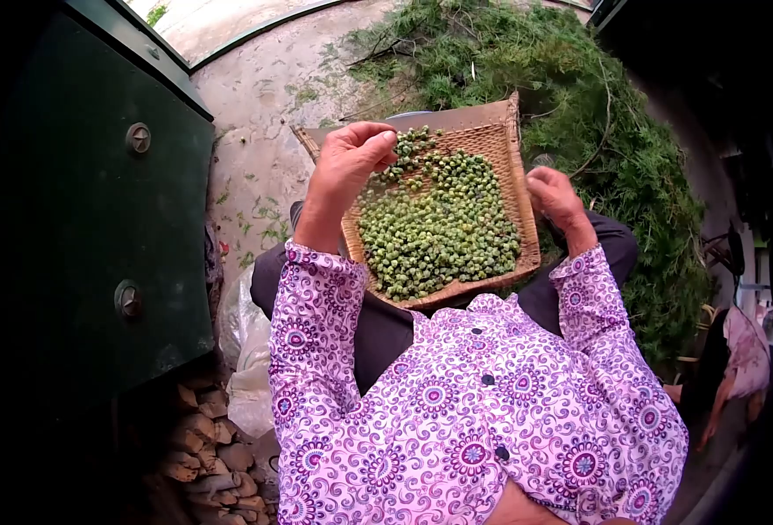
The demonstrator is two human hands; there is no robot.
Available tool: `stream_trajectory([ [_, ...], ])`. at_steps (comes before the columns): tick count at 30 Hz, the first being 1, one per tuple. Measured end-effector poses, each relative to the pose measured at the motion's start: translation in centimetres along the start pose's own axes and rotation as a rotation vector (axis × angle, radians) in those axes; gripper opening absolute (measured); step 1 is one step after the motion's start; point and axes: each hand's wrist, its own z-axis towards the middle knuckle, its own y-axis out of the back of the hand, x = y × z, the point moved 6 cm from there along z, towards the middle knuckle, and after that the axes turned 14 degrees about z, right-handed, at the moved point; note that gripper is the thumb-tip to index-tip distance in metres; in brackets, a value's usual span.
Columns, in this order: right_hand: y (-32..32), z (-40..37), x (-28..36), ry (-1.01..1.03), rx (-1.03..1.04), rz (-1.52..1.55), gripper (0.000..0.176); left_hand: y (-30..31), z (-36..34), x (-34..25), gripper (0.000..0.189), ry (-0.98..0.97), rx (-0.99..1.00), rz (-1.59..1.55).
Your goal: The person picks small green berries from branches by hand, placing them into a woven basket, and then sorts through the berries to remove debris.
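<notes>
A woven basket (527, 219) with a flat rim rests at my lap, holding a layer of small round green cones (439, 227). My left hand (356, 157) is over the basket's upper left part, thumb and fingertips pressed together; whatever may be between them is too small to name. Just outside the basket's right edge is my right hand (557, 197), its fingers curled in and closed. I cannot make out what, if anything, it holds.
Cut green branches (640, 210) are heaped from the top to the right. A dark green metal door (98, 219) stands at the left. Below it lie chopped wood (216, 455) and a clear plastic bag (251, 376). Leaf bits are scattered over the concrete floor (264, 114).
</notes>
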Motion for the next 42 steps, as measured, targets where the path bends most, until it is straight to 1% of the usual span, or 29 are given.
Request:
stream_trajectory([
  [1,2.5,0.4,2.0,0.156,-0.107,-0.064,0.014,1.0,-0.1,-0.6,0.021,-0.008,-0.024,-0.081],
  [2,6.0,0.9,3.5,0.18,-0.284,-0.107,0.019,2.2,0.1,-0.7,0.021,-0.038,-0.061,-0.124],
  [3,10.4,1.4,4.9,0.443,-0.497,-0.688,0.033,3.5,0.1,-1.0,0.021,-0.037,-0.107,-0.2],
  [4,10.3,0.0,7.5,0.4,-0.638,-1.101,0.051,4.6,0.2,-1.4,0.021,-0.075,-0.12,-0.3],
  [5,11.5,0.1,7.9,0.42,-0.726,-1.322,0.06,5.8,0.3,-1.9,0.02,-0.111,-0.135,-0.401],
  [7,10.3,0.6,8.6,0.392,-0.724,-1.355,0.065,7.5,0.1,-2.2,0.02,-0.113,-0.192,-0.463],
  [9,7.3,3.2,7.5,0.455,-0.547,-1.287,0.065,9.0,0.0,-2.5,0.021,-0.156,-0.286,-0.536],
  [10,4.7,4.5,6.7,0.458,-0.427,-1.224,0.065,9.2,0.0,-2.6,0.02,-0.145,-0.297,-0.526],
  [11,1.5,5.7,5.7,0.494,-0.317,-1.215,0.065,9.2,-0.1,-2.6,0.02,-0.147,-0.307,-0.525],
  [14,-9.5,8.6,2.8,0.413,0.025,-1.183,0.068,8.5,-0.7,-2.0,0.018,-0.068,-0.344,-0.463],
  [16,-15.6,10.6,0.4,0.49,0.237,-1.103,0.071,8.1,-0.8,-1.6,0.017,-0.051,-0.359,-0.459],
  [18,-21.2,11.8,-1.0,0.452,0.37,-1.154,0.073,8.1,-1.1,-1.9,0.017,-0.047,-0.38,-0.45],
  [19,-23.4,12.7,-1.8,0.474,0.437,-1.144,0.073,8.1,-1.2,-2.1,0.017,-0.043,-0.392,-0.452],
  [21,-26.7,13.9,-2.7,0.498,0.488,-1.167,0.065,8.3,-1.3,-2.5,0.017,-0.032,-0.411,-0.456],
  [22,-27.7,14.8,-3.7,0.503,0.498,-1.163,0.065,8.2,-1.3,-2.5,0.018,-0.037,-0.404,-0.456],
  [23,-28.4,15.7,-4.7,0.52,0.489,-1.151,0.062,8.1,-1.2,-2.6,0.018,-0.042,-0.392,-0.459],
  [26,-28.3,16.8,-6.4,0.534,0.449,-1.096,0.056,7.6,-0.9,-3.0,0.019,-0.033,-0.393,-0.448],
  [27,-28.0,16.6,-6.6,0.54,0.416,-1.059,0.054,7.5,-0.8,-3.0,0.019,-0.036,-0.389,-0.448],
  [28,-27.7,16.0,-6.3,0.568,0.421,-1.035,0.049,7.6,-0.6,-3.2,0.019,-0.026,-0.38,-0.453],
  [29,-27.1,15.5,-6.4,0.569,0.423,-1.034,0.049,7.4,-0.7,-3.1,0.019,-0.027,-0.382,-0.452],
  [31,-25.6,14.3,-6.6,0.426,0.493,-1.249,0.04,7.0,-0.5,-3.1,0.018,-0.007,-0.397,-0.444],
  [32,-24.3,13.8,-7.0,0.385,0.508,-1.255,0.035,6.8,-0.4,-3.2,0.018,-0.013,-0.39,-0.443],
  [33,-22.8,13.3,-7.7,0.453,0.485,-1.299,0.035,6.7,-0.4,-3.0,0.018,-0.011,-0.391,-0.419],
  [35,-19.7,11.9,-8.4,0.298,0.509,-1.353,0.036,6.6,-0.4,-2.9,0.018,-0.008,-0.384,-0.4],
  [37,-16.8,10.1,-8.2,0.298,0.518,-1.301,0.035,6.1,-0.3,-2.7,0.018,0.003,-0.366,-0.351],
  [38,-15.5,9.7,-8.2,0.233,0.571,-1.333,0.034,5.9,-0.2,-2.5,0.018,0.002,-0.361,-0.343],
  [39,-14.3,9.0,-8.1,0.22,0.579,-1.368,0.033,5.8,-0.2,-2.3,0.018,0.001,-0.357,-0.344],
  [41,-12.2,7.6,-7.6,0.112,0.616,-1.399,0.033,5.5,0.0,-2.1,0.018,0.004,-0.331,-0.325],
  [42,-11.6,6.6,-6.6,0.096,0.633,-1.417,0.033,5.8,0.1,-2.1,0.018,0.001,-0.326,-0.329],
])
